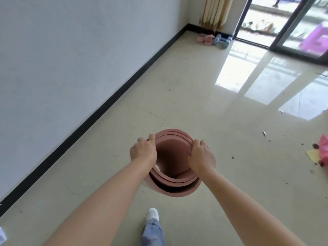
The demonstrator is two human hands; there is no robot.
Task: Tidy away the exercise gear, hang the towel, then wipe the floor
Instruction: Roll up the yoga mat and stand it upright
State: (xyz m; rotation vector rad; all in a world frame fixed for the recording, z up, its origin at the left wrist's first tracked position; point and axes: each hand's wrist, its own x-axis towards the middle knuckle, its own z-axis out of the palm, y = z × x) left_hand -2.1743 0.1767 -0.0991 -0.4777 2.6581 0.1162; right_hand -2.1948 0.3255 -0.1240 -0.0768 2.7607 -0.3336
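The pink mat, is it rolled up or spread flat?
Rolled up. The pink mat shows loose spiral layers at its open end, gripped by the left hand and right hand.

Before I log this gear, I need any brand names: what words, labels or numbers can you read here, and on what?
None can be read.
Rolled mat, gripped by left hand and right hand: no print shows.
Dumbbells: too small and blurred to tell.

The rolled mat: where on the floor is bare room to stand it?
Bare tile lies along the black skirting board, left of the rolled mat. The far corner is crowded by dumbbells; debris and pink cloth sit right.
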